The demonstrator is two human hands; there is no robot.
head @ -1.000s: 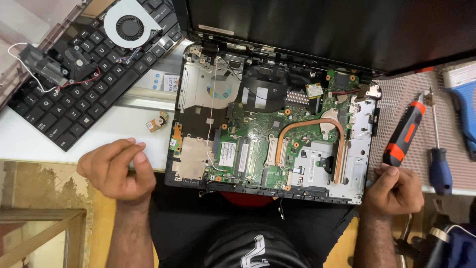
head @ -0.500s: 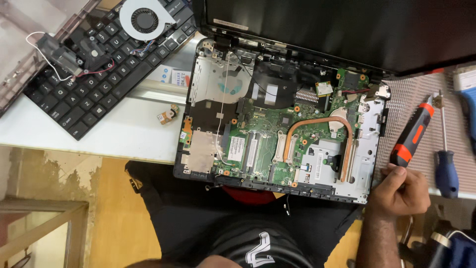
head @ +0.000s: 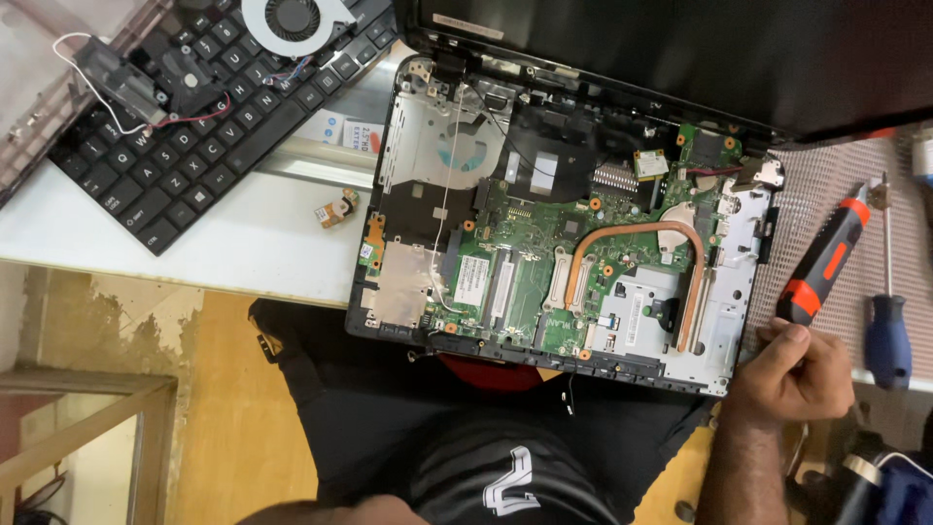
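The right hand (head: 792,374) rests at the near right corner of the opened laptop base (head: 559,219), with the fingers curled loosely into a soft fist; the knuckles touch the bottom edge of the chassis and the thumb side lies just under the tip of the red and black screwdriver (head: 824,262), but I cannot tell if the fingers pinch something small inside. The left hand is not visible, only a bit of forearm at the bottom edge of the view. The laptop base lies flat on the white table (head: 194,233), partly over the edge above the person's lap, with the dark screen lid (head: 680,49) still attached behind. I judge it as rather heavy and stiff in the frame, but fragile in the middle: the green motherboard (head: 525,262), the copper heat pipe (head: 641,233) and the thin wires should not be pressed. The safe grip is on the plastic side edges or corners, with two hands. Further out lie a blue screwdriver (head: 886,326), a removed keyboard (head: 194,126) and a loose fan (head: 292,19). Compared with one second ago, the left hand has left the near table edge, while the right hand stays at its corner and the view sits a little to the right.
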